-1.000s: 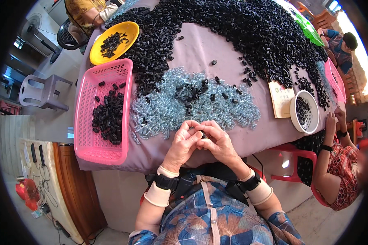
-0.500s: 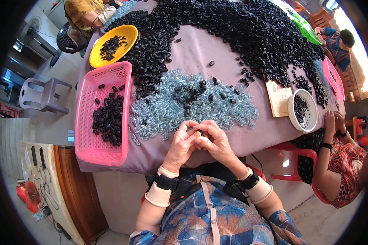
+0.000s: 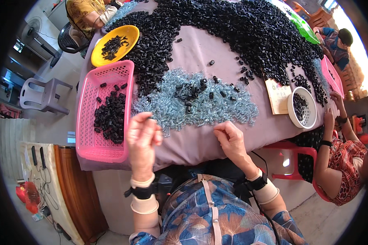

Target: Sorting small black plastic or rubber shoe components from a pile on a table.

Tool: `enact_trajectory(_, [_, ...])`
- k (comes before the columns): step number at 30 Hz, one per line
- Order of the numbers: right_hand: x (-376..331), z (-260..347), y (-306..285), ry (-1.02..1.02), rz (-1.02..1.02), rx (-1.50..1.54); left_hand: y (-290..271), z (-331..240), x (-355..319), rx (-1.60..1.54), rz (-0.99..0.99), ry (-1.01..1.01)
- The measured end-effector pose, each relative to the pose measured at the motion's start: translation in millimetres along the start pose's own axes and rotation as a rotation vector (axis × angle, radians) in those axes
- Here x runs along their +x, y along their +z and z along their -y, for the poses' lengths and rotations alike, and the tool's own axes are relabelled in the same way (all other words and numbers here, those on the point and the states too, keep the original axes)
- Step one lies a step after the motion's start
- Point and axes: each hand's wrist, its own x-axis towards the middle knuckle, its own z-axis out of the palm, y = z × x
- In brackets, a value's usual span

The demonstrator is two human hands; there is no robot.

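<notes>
My left hand (image 3: 143, 136) is beside the right wall of a pink plastic basket (image 3: 129, 85), its fingers curled and slightly blurred. What it holds, if anything, I cannot make out. To the right, above the table's near edge, my right hand (image 3: 232, 141) has thumb and fingertips drawn together; anything between them is hidden. A heap of small clear bluish coils, like springs (image 3: 229, 110), spreads beyond both hands. Several short black tubular parts (image 3: 190, 90) lie on that heap. More black parts (image 3: 110, 118) are piled inside the basket.
A huge mound of black parts (image 3: 249, 32) covers the table's far side. A yellow dish (image 3: 131, 34) stands behind the basket, a white bowl (image 3: 313, 108) and a booklet (image 3: 277, 98) at right. A co-worker in red (image 3: 341, 171) sits at right; others sit farther off.
My hands were together over the near edge, fingers meeting around a small dark piece. They have parted: the left moved left to the basket, the right moved a little right.
</notes>
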Motion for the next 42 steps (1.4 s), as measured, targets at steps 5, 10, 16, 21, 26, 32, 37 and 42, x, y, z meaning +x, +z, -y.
enact_trajectory(5, [13.5,9.1,13.3,-0.153,-0.021,-0.132,-30.1,-36.2,15.2,0.198,-0.337,0.189])
enact_trajectory(10, [23.6,5.9,20.7,-0.208,0.013,-0.393,-30.5,-29.4,13.3,0.287,-0.257,0.227])
enact_trajectory(16, [25.4,0.6,21.0,-0.230,0.026,-0.368,12.3,27.1,4.1,0.432,0.106,-0.108])
enact_trajectory(21, [22.5,-0.9,17.0,-0.194,-0.020,-0.159,38.3,62.7,2.4,0.508,0.219,-0.208])
enact_trajectory(26, [17.7,4.7,13.0,-0.003,0.028,0.060,52.3,85.6,0.7,0.520,0.287,-0.190])
enact_trajectory(32, [19.0,2.9,9.7,0.211,0.023,0.298,62.9,89.3,0.4,0.450,0.220,-0.163])
enact_trajectory(37, [18.1,-2.3,10.4,0.234,0.055,0.318,56.0,95.7,2.9,0.524,0.252,-0.039])
enact_trajectory(42, [15.5,-1.0,15.9,0.168,0.033,0.296,53.8,99.9,-2.2,0.496,0.162,-0.095])
